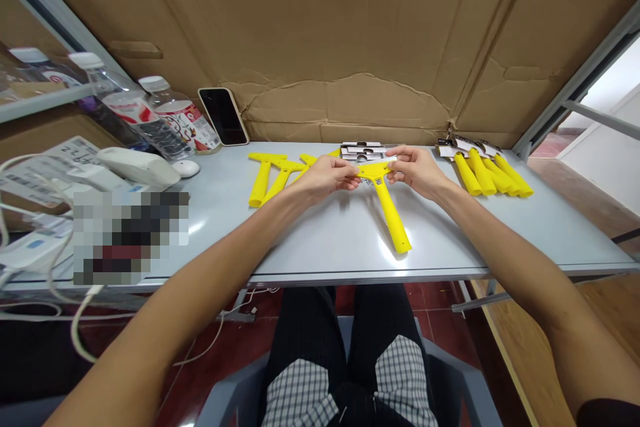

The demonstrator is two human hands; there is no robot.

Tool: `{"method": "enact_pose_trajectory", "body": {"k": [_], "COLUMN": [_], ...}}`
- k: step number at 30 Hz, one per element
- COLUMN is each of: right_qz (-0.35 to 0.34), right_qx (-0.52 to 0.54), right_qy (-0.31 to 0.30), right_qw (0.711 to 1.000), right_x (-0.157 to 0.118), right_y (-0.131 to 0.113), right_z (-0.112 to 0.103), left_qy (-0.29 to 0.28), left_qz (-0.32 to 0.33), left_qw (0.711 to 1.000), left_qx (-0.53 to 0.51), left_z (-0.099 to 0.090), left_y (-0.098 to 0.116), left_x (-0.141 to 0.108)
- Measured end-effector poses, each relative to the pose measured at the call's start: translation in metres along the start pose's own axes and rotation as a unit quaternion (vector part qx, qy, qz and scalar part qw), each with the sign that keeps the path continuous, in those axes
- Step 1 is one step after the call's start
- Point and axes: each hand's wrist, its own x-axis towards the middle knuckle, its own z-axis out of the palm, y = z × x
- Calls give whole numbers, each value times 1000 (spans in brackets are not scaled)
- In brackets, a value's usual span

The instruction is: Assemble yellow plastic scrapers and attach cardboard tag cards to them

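Observation:
A yellow T-shaped scraper [390, 210] is held just above the table, its handle slanting down towards me. My left hand [331, 178] pinches the left end of its wide head. At the other end of the head, the fingers of my right hand [414, 170] are closed on the scraper and on a white strip or card [377, 161] along its top edge. Just behind my hands lies a stack of white-and-black cards [359, 148]. To the left, several more yellow scrapers [261, 180] lie on the table, some partly hidden by my left hand and forearm.
Several yellow scrapers with cards on their heads [483, 170] lie at right. A phone [224, 117] leans against the cardboard [340, 33] behind the table [320, 240]. Plastic bottles [183, 113], a white mouse [186, 168] and cables crowd the left side.

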Motion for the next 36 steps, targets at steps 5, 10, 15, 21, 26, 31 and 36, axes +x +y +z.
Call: {"method": "enact_pose_trajectory", "body": {"k": [5, 10, 15, 21, 26, 31, 36], "right_qz": [46, 54, 46, 45, 56, -20, -159], "right_qx": [-30, -16, -10, -5, -26, -166, -482], "right_qy": [-67, -73, -48, -56, -77, -18, 16], "right_qw": [996, 996, 998, 997, 995, 986, 861], "right_x": [2, 1, 1, 1, 0, 10, 22], "right_y": [2, 4, 2, 3, 1, 4, 16], "right_z": [-5, -4, -2, -3, -4, -18, -39], "left_qy": [-2, 13, -6, -10, -19, 3, 24], "left_qz": [-27, -46, -60, -54, -41, -40, -45], "left_qw": [1000, 999, 998, 998, 999, 999, 997], "left_qx": [14, 4, -23, -41, -29, 14, 65], "left_z": [-4, -7, -4, -2, -8, -14, -21], "left_y": [-1, -8, -10, -7, -7, -2, 5], "left_x": [3, 10, 10, 8, 11, 11, 9]}}
